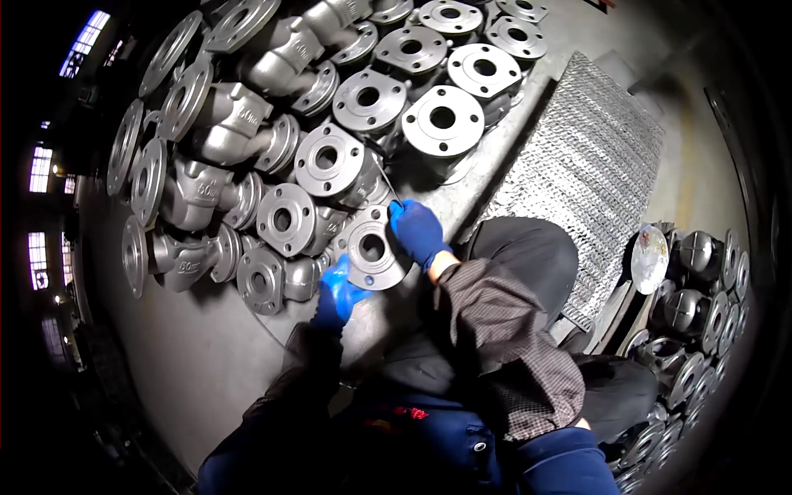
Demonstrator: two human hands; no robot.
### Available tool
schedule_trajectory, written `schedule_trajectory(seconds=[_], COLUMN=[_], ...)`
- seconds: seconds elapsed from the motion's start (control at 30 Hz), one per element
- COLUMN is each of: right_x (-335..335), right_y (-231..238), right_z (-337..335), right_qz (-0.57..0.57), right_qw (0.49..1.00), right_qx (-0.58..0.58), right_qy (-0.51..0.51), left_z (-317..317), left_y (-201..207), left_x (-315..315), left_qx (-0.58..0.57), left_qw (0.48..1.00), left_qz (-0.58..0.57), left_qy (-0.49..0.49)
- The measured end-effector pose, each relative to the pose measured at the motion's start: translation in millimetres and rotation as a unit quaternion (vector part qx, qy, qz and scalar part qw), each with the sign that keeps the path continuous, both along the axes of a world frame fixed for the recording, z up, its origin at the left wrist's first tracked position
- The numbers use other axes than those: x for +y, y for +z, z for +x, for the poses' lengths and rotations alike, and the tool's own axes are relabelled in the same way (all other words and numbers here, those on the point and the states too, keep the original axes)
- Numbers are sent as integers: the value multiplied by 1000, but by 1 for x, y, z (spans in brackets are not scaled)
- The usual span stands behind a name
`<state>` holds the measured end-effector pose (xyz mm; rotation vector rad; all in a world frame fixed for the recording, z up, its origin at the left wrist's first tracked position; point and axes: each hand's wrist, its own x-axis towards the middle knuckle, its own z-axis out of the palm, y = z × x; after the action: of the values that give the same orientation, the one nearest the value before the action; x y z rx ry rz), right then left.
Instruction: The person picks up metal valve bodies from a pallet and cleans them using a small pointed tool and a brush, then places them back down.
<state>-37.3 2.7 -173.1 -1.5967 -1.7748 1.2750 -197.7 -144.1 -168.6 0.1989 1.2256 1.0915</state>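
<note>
A grey cast-metal flanged valve body (389, 268) stands close in front of me, its round flange with a centre bore and bolt holes facing up. My left hand (338, 294), in a blue glove, grips this flange at its lower left edge. My right hand (419, 233), gloved in blue too, is closed at the flange's right side around a thin metal rod-like tool (388, 181). The tool points up and away, past the flange of a neighbouring valve body (327, 159). Its exact kind cannot be made out, and the fist hides its lower end.
Rows of similar valve bodies (368, 97) crowd the floor ahead and to the left. A silvery quilted foil mat (577, 165) lies at the right, beside my bent knee (528, 247). More castings (689, 309) are grouped at the far right, near a round, stained plate (649, 259).
</note>
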Motion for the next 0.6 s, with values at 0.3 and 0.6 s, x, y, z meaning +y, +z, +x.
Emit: schedule_trajectory(seconds=[0.3, 0.6], right_x=[-16, -35], right_y=[86, 145], right_z=[42, 137], right_qz=[0, 279], right_qw=[964, 900], right_qx=[225, 262], right_qy=[-145, -206], left_z=[24, 88], left_y=[111, 179], left_x=[30, 93], left_qx=[453, 663], left_qw=[848, 464], left_qz=[269, 570], left_qy=[-65, -141])
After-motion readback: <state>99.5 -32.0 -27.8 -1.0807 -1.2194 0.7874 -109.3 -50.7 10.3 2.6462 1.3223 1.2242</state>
